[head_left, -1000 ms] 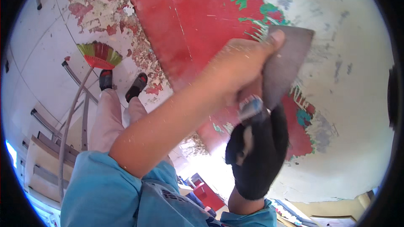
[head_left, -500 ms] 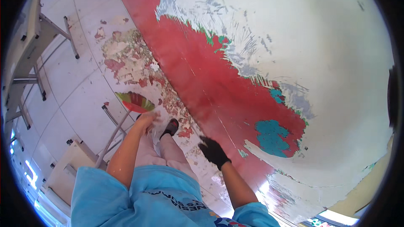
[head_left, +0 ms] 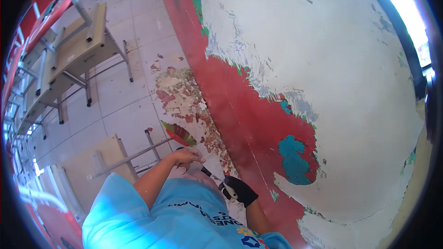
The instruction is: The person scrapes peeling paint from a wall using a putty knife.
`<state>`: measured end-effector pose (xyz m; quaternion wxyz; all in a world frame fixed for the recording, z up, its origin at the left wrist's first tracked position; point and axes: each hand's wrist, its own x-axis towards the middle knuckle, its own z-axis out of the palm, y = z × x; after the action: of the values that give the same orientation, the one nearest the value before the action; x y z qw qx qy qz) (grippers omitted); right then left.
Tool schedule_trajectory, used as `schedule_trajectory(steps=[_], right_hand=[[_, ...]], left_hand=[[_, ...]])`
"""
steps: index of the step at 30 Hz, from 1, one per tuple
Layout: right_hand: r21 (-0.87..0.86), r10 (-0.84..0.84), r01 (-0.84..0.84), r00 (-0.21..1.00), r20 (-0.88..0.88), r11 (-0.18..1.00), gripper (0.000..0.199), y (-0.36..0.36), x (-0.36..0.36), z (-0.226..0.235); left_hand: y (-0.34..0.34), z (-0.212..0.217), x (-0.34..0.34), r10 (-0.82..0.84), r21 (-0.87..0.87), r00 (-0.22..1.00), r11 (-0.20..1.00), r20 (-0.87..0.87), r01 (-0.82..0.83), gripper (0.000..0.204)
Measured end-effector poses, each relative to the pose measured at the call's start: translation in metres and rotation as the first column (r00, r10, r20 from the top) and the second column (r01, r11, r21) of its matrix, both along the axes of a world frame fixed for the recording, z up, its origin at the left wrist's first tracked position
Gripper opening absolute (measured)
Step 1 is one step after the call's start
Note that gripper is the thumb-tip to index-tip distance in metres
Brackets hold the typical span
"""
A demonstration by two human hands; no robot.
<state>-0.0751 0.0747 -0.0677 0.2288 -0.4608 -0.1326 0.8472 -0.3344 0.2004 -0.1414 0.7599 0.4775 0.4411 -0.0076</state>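
My gloved right hand (head_left: pixel 237 190), low in the middle of the frame, has its fingers clamped around the handle of a scraper (head_left: pixel 208 168). The blade points up and left toward my bare left hand (head_left: pixel 187 156), whose fingertips are pinched together on the blade's edge. Just above them, paint flakes (head_left: pixel 182 99) litter the tiled floor (head_left: pixel 124 110) along the foot of the wall (head_left: pixel 323 64), which fills the right of the frame, white above, red below, with a teal patch (head_left: pixel 293 159). Desks (head_left: pixel 76 46) stand in the upper left, another desk (head_left: pixel 99 161) lies at lower left.
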Motion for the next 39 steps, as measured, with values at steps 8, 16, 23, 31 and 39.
schedule_trajectory(steps=[8, 16, 23, 31, 39], right_hand=[[0.158, 0.179, -0.183, 0.983, 0.035, 0.97, 0.034, -0.008, 0.032, 0.0], [0.29, 0.357, -0.578, 0.75, 0.557, 0.763, 0.034, -0.015, 0.045, 0.02], [0.64, -0.014, -0.545, 0.755, 0.655, 0.542, 0.042, -0.042, 0.046, 0.012], [0.661, -0.162, -0.564, 0.688, 0.708, 0.495, 0.04, -0.075, 0.054, -0.036], [0.642, -0.189, -0.574, 0.653, 0.734, 0.508, 0.042, -0.076, 0.049, -0.045]], left_hand=[[-0.028, 0.082, 0.037, 0.234, 0.214, 0.949, 0.959, -0.214, -0.188, 0.029], [-0.073, 0.074, 0.05, 0.381, 0.337, 0.901, 0.892, -0.208, -0.3, 0.019], [-0.078, 0.114, 0.048, 0.265, 0.19, 0.935, 0.956, -0.237, -0.223, 0.017], [-0.082, 0.068, 0.045, 0.093, 0.304, 0.972, 0.952, -0.217, -0.023, 0.016], [-0.078, 0.065, 0.044, 0.095, 0.127, 0.93, 0.99, -0.354, -0.053, 0.017]])
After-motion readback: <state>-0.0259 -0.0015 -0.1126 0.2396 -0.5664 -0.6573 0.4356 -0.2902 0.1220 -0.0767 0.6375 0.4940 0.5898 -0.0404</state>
